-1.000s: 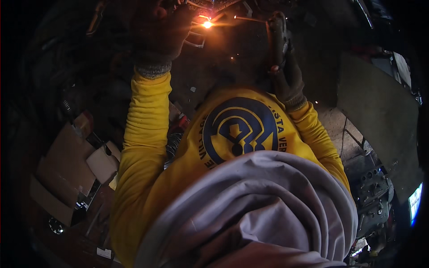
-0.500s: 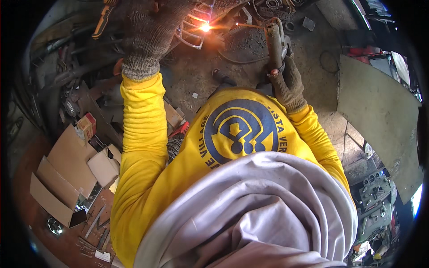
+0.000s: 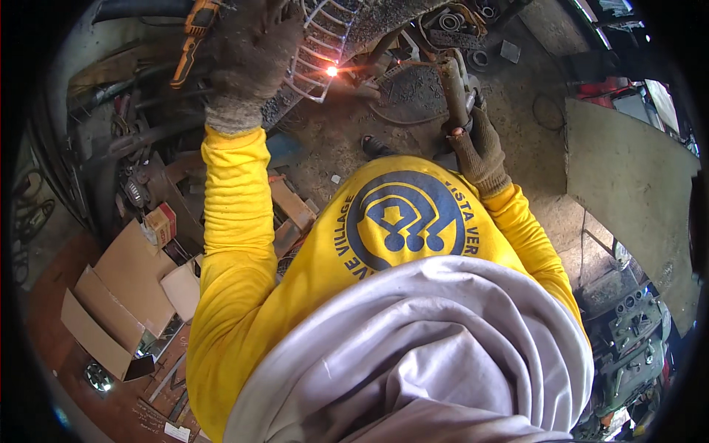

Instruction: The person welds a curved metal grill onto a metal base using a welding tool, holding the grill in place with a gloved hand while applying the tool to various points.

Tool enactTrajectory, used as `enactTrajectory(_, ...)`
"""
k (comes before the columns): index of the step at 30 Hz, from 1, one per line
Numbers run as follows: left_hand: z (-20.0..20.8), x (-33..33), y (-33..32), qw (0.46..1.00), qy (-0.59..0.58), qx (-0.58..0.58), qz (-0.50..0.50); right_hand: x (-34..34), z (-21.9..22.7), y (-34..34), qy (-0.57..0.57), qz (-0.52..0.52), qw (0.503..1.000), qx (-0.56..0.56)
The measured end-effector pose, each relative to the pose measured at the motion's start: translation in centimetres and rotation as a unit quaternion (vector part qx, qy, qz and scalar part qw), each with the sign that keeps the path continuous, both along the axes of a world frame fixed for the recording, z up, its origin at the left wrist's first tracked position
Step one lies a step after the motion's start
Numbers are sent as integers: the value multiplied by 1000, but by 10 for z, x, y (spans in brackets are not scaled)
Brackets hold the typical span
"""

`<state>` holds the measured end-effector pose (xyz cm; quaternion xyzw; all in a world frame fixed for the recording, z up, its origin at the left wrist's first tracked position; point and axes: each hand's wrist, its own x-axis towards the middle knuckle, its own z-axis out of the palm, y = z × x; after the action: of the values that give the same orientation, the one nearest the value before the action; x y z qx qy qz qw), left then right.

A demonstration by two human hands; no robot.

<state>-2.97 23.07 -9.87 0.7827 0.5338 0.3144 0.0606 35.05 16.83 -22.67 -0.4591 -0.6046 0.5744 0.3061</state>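
Observation:
My right hand (image 3: 484, 153), in a brown knit glove, is wrapped round a welding electrode holder (image 3: 453, 92). A thin electrode (image 3: 412, 63) reaches left from the holder. A bright orange-white spark (image 3: 331, 71) glows at the right edge of a curved metal grille (image 3: 323, 37) with several crossbars. Beside the grille's left side is my gloved left hand (image 3: 251, 63), blurred and dark, its fingers cut off or smeared at the upper edge; whether it grips the grille cannot be seen. An orange and black tool (image 3: 193, 40) lies just left of that hand.
Open cardboard boxes (image 3: 122, 288) stand at the lower left on a reddish-brown surface. A large flat sheet (image 3: 628, 192) leans at the right, above greenish machinery (image 3: 628, 347). Metal rings (image 3: 450, 21) and a cable (image 3: 406, 119) lie beyond my hands.
The view has shifted, so the grille and holder appear lower and more of the grille shows. The glow is smaller now. My right hand keeps its grip on the holder.

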Motion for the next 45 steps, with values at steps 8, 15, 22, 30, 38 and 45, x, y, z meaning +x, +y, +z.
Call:
enactTrajectory(8,-7,2,-8,981,-29,-51,188,-2,5,1,-3,-1,1000,-2)
enactTrajectory(15,-19,53,-1,945,145,164,241,-3,4,3,-8,29,999,32)
enactTrajectory(22,-38,69,-1,953,-184,156,182,-12,-2,7,-9,46,996,82)
enactTrajectory(30,-22,66,-7,973,-34,110,201,-21,2,11,-92,94,978,161)
enactTrajectory(38,-34,54,-12,979,1,155,132,-24,-1,17,-109,107,976,158)
enactTrajectory(45,-35,55,-15,984,0,117,135,-26,-2,19,-127,114,975,143)
